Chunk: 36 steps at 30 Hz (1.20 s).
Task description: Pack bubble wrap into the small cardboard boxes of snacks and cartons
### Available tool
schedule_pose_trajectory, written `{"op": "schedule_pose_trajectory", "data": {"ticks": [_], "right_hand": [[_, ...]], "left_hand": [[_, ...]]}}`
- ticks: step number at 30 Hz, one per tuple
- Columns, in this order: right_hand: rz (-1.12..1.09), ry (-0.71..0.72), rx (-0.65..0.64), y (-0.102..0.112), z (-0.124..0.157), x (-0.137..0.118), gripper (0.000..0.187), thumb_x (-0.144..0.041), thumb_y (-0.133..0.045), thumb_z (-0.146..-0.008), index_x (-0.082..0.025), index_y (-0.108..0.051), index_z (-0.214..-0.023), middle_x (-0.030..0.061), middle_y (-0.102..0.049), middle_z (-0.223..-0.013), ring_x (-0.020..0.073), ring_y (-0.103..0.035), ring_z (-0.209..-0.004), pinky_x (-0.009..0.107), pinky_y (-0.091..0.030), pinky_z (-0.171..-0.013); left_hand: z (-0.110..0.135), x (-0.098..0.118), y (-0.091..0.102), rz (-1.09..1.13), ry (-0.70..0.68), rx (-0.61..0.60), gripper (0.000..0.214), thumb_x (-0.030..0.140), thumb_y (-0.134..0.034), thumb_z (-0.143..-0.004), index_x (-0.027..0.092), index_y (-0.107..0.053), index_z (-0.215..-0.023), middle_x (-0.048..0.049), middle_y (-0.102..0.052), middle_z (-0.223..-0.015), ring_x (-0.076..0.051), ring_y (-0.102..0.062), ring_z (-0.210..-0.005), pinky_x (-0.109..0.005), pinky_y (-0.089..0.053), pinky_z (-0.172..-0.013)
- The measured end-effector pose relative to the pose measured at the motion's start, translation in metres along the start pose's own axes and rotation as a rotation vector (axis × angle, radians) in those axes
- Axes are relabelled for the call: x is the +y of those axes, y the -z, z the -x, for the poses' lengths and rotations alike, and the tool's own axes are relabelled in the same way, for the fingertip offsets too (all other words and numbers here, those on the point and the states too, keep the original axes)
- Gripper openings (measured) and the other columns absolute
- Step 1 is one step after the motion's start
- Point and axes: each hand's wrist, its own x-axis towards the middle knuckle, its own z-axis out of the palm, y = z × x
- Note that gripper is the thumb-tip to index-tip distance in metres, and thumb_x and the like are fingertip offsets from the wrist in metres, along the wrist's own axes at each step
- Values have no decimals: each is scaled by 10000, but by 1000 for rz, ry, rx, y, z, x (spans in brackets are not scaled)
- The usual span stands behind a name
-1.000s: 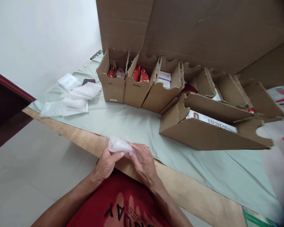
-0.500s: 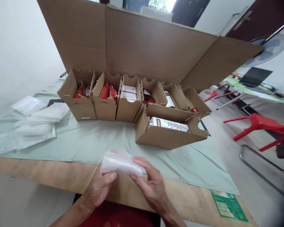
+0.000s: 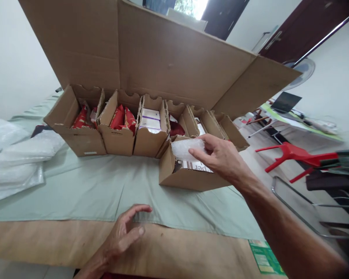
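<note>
My right hand is stretched forward and grips a small folded clear bubble-wrap bag over the nearest open cardboard box. A white printed carton lies inside that box, partly hidden by my hand. My left hand hovers low over the wooden table edge, fingers loosely curled and apart, holding nothing.
A row of open cardboard boxes holds red packets and white cartons, backed by a tall cardboard sheet. Clear bubble bags lie at the left on the green cloth. Red chairs stand at right.
My right hand has carried the bubble-wrap bag forward from in front of me to above the nearest box. My left hand let go of it and stayed near the table edge.
</note>
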Motion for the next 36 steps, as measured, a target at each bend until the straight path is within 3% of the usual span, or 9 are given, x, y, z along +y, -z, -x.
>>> {"op": "schedule_pose_trajectory", "data": {"ticks": [3,7,13,17,21,25,27,32,36], "right_hand": [[-25,35,-206,-2,-10,-14,264,-428,-554,-881,-188,-657,-843,-6,-621,-645,156,-538,-583,272,-325,-543],[235,-17,-418,-1,-30,-16,244,-330,-511,-919,-195,-607,-740,28,-633,-608,171,-556,-571,290,-331,-552],[447,82,-522,11,-57,-23,299,-277,-567,-884,-223,-579,-590,37,-589,-522,142,-467,-458,300,-302,-495],[449,111,-620,-5,-63,-36,276,-275,-557,-900,-187,-660,-659,64,-670,-585,164,-588,-528,284,-367,-509],[492,125,-598,-23,-62,-37,251,-279,-537,-920,-141,-744,-882,141,-761,-813,244,-705,-748,302,-414,-591],[386,223,-528,-10,-51,-17,411,-508,-602,-917,-198,-708,-1166,99,-773,-940,276,-704,-829,319,-427,-652],[294,306,-492,-1,-44,-7,453,-493,-670,-885,-231,-671,-1255,69,-775,-979,270,-701,-853,318,-431,-689],[327,401,-480,-9,-37,0,396,-256,-654,-914,-200,-640,-1306,91,-774,-1083,284,-702,-942,343,-430,-807],[336,407,-560,-30,-42,3,335,-276,-593,-957,-173,-652,-1270,112,-767,-1121,286,-708,-968,331,-432,-798]], "left_hand": [[-1,5,2,-24,6,-26,506,522,-625,-865,253,-677,-1290,-110,-690,-1318,-348,-586,-1302,-481,-417,-1125],[-1,3,2,-42,14,-26,478,479,-627,-865,255,-678,-1284,-109,-702,-1296,-335,-609,-1272,-468,-438,-1107],[-2,3,-1,-112,-2,3,417,379,-656,-846,257,-704,-1242,-109,-729,-1242,-322,-646,-1219,-451,-489,-1070],[-4,5,-3,-163,-32,-9,403,350,-644,-844,257,-704,-1232,-105,-733,-1228,-312,-656,-1202,-439,-510,-1043],[-4,2,-4,-237,-67,-9,391,322,-646,-837,280,-700,-1222,-94,-731,-1226,-309,-659,-1192,-443,-520,-1027],[-4,1,-6,-271,-104,-19,368,313,-646,-838,280,-697,-1201,-95,-736,-1205,-308,-667,-1161,-447,-533,-995],[-5,2,-6,-284,-112,-22,361,312,-639,-842,279,-695,-1197,-92,-741,-1186,-305,-673,-1141,-449,-536,-986],[-8,4,-8,-350,-138,-20,348,325,-639,-845,261,-697,-1183,-99,-748,-1183,-316,-675,-1148,-452,-547,-969],[-8,5,-9,-396,-133,-26,342,301,-616,-850,235,-694,-1176,-105,-749,-1167,-303,-682,-1131,-452,-551,-974]]}}
